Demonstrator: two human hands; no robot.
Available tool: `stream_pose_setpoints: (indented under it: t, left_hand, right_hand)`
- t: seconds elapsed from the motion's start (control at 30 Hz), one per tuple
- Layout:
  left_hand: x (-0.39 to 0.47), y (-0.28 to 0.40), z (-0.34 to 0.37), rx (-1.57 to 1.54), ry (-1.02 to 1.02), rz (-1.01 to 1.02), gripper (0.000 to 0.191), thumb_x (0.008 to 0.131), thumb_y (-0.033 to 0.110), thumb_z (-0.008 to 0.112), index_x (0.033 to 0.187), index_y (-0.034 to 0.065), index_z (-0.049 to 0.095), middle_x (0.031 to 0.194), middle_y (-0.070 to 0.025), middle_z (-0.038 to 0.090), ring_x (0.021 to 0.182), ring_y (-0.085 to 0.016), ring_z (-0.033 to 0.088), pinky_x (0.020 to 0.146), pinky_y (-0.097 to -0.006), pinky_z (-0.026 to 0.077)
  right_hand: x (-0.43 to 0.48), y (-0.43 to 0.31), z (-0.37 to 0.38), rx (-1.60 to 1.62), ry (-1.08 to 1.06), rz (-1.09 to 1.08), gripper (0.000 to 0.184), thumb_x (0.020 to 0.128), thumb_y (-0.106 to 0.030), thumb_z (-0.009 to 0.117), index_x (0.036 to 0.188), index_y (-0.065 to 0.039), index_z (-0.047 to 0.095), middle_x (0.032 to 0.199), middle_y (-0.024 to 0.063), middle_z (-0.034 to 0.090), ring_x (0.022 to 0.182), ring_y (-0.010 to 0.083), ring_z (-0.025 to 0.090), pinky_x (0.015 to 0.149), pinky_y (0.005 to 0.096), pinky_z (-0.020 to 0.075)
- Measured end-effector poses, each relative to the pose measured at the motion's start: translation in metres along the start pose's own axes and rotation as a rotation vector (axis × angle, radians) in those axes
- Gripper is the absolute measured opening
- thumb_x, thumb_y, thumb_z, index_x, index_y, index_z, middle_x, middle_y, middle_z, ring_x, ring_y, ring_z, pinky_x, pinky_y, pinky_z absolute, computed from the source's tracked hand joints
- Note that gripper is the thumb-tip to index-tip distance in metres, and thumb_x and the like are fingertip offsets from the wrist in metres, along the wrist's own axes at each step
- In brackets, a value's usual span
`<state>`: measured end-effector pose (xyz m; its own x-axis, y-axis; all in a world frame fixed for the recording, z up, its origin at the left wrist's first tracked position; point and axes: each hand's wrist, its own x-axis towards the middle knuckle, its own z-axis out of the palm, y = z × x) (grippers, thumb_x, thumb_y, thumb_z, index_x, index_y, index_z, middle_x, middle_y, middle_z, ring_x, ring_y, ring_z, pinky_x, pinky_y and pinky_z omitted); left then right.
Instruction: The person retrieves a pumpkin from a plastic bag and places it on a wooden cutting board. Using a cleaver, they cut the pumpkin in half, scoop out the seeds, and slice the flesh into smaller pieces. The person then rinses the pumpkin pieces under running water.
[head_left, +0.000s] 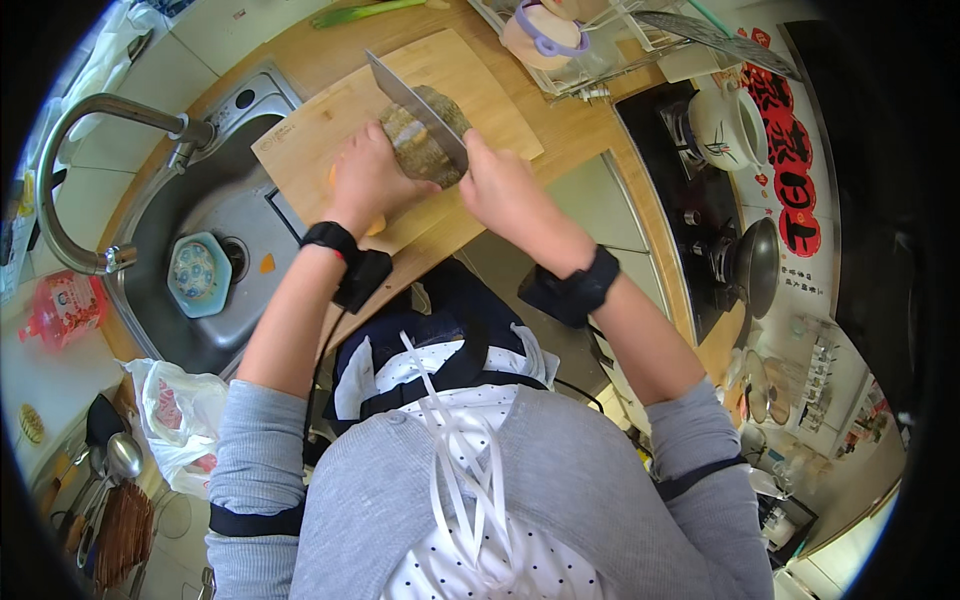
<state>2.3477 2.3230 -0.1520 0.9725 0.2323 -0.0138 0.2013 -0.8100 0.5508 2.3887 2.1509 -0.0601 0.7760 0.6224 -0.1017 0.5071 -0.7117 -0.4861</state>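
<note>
On a wooden cutting board (480, 75) lies a pumpkin (409, 154) with mottled green-brown rind. My right hand (499, 176) grips the handle end of a cleaver (416, 105), whose broad blade stands across the pumpkin. How deep the edge sits in the rind is hidden. From the left side, my left hand (379, 176) holds the pumpkin against the board, thumb along its near side. Bits of orange flesh (376, 225) show beside and below my left hand.
Left of the board is a steel sink (172, 157) with a curved faucet (82, 109), a patterned bowl (199, 274) and an orange scrap (267, 262). To the right, a gas stove (675, 225) bears a white pot (724, 127) and a wok (756, 266). A dish rack (611, 71) stands behind.
</note>
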Motion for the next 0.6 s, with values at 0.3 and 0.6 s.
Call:
stream_pose_setpoints:
  t: [0.3,0.6]
  left_hand:
    - [-0.003,0.005,0.015,0.009,0.03,-0.044,0.104,0.049,0.045,0.093,0.126,-0.0064,0.044,0.123,-0.0212,0.056,0.116,-0.038,0.053,0.092,-0.049,0.046]
    - [0.002,0.007,0.001,-0.007,-0.115,-0.034,0.109,0.046,0.049,0.093,0.126,-0.0076,0.045,0.119,-0.023,0.06,0.115,-0.04,0.056,0.094,-0.0473,0.048]
  right_hand:
    - [0.043,0.003,0.009,0.029,-0.196,0.015,0.023,0.083,-0.005,0.054,0.101,0.007,0.046,0.084,0.0349,0.062,0.082,0.053,0.061,0.074,0.0583,0.0487]
    - [-0.006,0.021,0.013,0.056,-0.128,0.08,0.023,0.086,-0.002,0.052,0.105,0.008,0.042,0.073,0.0338,0.06,0.075,0.0527,0.061,0.067,0.0569,0.0478]
